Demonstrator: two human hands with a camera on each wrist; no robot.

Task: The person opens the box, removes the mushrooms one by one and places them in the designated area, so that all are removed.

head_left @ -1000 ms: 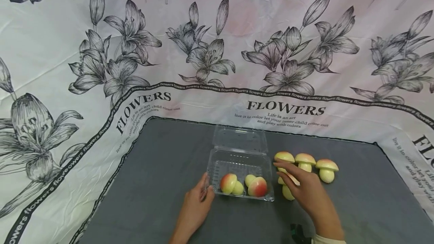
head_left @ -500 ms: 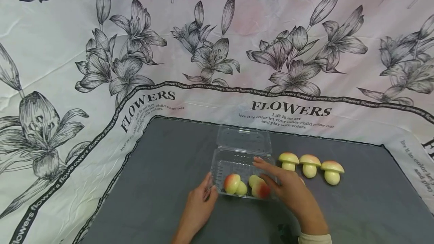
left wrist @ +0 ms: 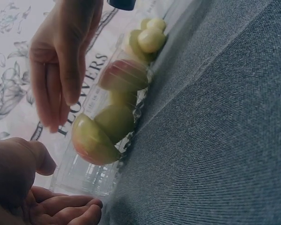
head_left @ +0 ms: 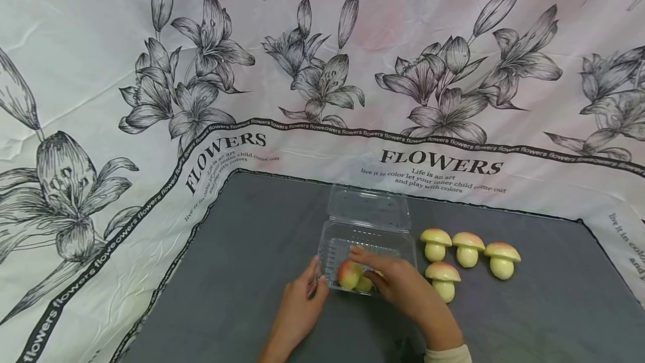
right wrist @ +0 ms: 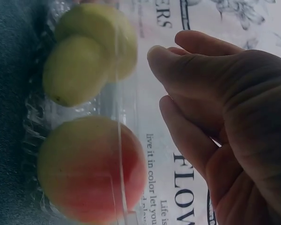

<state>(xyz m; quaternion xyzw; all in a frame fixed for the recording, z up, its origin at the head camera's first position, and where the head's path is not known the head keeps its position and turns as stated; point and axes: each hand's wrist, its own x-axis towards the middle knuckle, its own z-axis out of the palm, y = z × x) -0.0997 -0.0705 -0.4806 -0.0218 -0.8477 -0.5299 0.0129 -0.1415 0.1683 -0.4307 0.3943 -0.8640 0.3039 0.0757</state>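
A clear plastic clamshell box [head_left: 327, 248] lies on the grey cloth with its lid tilted back. My left hand [head_left: 297, 304] touches its left side and front corner; in the left wrist view the thumb and fingers [left wrist: 70, 208] stand apart beside the box's end. Toy mushrooms with yellow-green stems and reddish caps lie inside on their sides, including the left mushroom [head_left: 349, 274]. My right hand [head_left: 398, 282] is over the box, mostly hiding the second mushroom. In the right wrist view its loosely bent fingers [right wrist: 182, 136] hold nothing, apart from the red-capped mushroom [right wrist: 91, 171].
Right of the box stand several more mushrooms: three in a back row, one of them the far-right mushroom [head_left: 502, 260], and a front mushroom [head_left: 443, 280] nearer the box. A white flower-printed cloth [head_left: 312, 153] borders the grey surface [head_left: 252, 240] at the back.
My right hand has moved left from the mushrooms on the cloth to above the box, uncovering the front mushroom. The left hand stays at the box's left side. The view has shifted slightly.
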